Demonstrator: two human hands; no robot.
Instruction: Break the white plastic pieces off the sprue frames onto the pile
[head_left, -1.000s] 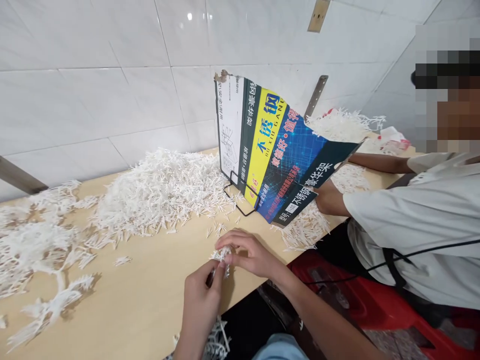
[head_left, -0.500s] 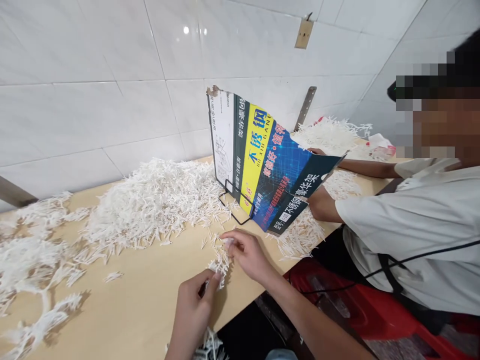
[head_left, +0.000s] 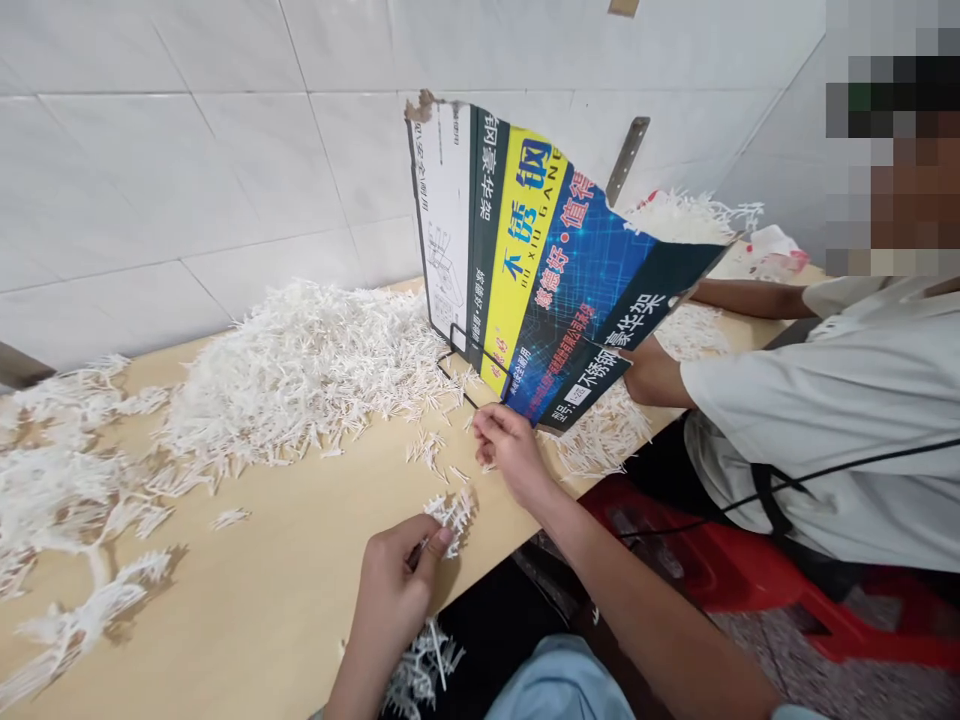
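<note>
Between the thumb and bent fingers of my left hand (head_left: 394, 575) is a white branched plastic sprue (head_left: 457, 512), its short prongs pointing away from me over the table's near edge. My right hand (head_left: 514, 455) is beyond it, close to the lower corner of the printed cardboard sheet (head_left: 536, 240). Its fingers are curled together, and whatever they may hold is hidden. A few thin white pieces (head_left: 426, 450) lie loose on the table just left of the right hand. More white branched pieces (head_left: 424, 665) rest on my lap under the left forearm.
A large heap of small white plastic pieces (head_left: 300, 370) lies against the tiled wall. Untidy white branches (head_left: 67, 480) cover the table's left side. A black wire frame (head_left: 469, 400) stands at the cardboard's foot. Beyond the cardboard, a co-worker's arm (head_left: 656, 375) reaches over another pile.
My right hand has drawn away from the left hand, towards the cardboard. The left hand still holds the sprue, now apart from the right fingers. The view has tilted down.
</note>
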